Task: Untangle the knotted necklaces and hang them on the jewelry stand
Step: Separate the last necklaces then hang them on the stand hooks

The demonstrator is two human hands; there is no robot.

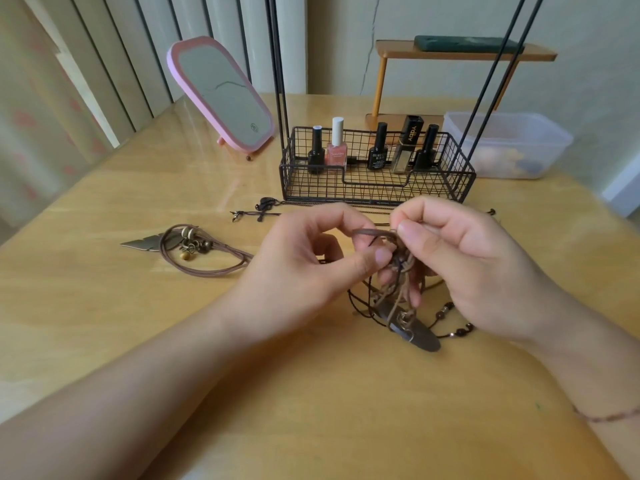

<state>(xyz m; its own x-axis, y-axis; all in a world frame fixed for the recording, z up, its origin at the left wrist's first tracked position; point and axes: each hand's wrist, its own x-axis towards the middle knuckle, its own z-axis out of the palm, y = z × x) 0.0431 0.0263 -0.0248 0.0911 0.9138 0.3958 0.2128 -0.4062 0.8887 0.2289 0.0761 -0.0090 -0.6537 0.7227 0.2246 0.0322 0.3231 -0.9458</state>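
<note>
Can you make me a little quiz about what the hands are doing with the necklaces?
1. True or false: both hands pinch the same knotted bundle.
2. How many bottles stand in the wire basket? A three, B five, C eight.
3. Where does the feather necklace lie?

Key:
1. True: the left hand and right hand pinch the knotted necklaces.
2. B: five stand in the wire basket.
3. On the table, left of the hands, lies the feather necklace.
</note>
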